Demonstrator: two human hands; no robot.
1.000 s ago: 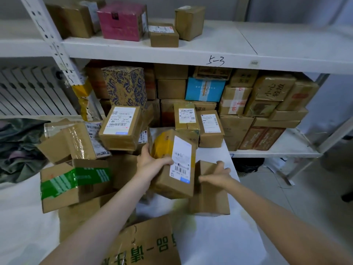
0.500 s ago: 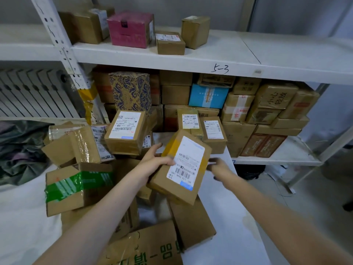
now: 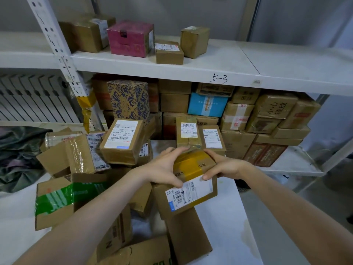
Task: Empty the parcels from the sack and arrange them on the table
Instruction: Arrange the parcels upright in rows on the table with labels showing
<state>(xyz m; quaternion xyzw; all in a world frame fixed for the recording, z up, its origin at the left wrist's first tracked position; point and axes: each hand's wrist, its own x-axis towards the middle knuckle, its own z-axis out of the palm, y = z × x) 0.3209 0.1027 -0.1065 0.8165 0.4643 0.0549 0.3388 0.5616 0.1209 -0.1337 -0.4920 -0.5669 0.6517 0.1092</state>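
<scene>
Far left: crumpled dark green sack (image 3: 18, 155) lay slumped at the edge of the white table (image 3: 225, 217). Just right of it, a heap of parcels: a brown cardboard box banded with green tape (image 3: 57, 199) nearest, a brown box wrapped in clear tape (image 3: 70, 157) behind it, and a brown box with a large white label (image 3: 122, 142) tilted on top of the pile. Centre: left hand (image 3: 162, 169) clamped on the left end of a brown cardboard parcel with yellow tape and a white barcode label (image 3: 191, 186), thumb on the near face, fingers curled over the far edge. Right hand (image 3: 223, 167) gripped the parcel's right end the same way, thumb on the label. The parcel sat tilted over a flat plain brown carton (image 3: 188, 236) lying on the table; contact between them could not be told. Far right: white metal shelving (image 3: 286, 60) packed with stacked brown boxes, a light blue box (image 3: 207, 104) among them.
</scene>
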